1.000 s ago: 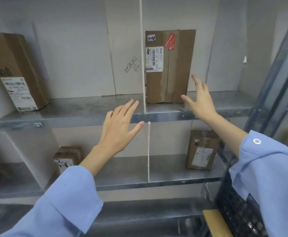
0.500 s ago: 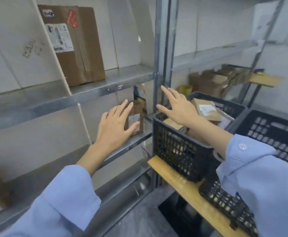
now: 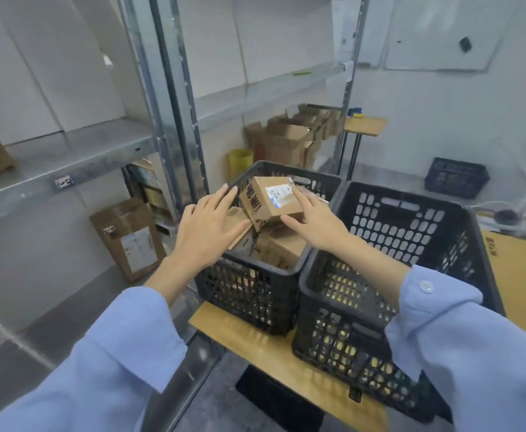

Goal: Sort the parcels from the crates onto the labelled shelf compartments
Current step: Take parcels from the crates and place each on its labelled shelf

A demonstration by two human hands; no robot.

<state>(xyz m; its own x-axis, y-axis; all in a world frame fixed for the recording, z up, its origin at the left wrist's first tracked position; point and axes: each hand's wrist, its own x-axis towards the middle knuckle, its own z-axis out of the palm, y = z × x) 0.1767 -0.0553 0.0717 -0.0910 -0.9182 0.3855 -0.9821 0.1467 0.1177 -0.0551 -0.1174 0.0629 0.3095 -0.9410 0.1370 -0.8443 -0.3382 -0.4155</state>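
Now your left hand and right hand, wide and empty, flank the small brown cardboard parcel topping the black plastic crate. One flat brown box stands shelved leftward; more wait beneath, so most sorting likely remains.

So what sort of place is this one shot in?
Probably a parcel sorting room: metal shelving with a compartment label, black plastic crates, and cardboard parcels bearing shipping labels in one crate.
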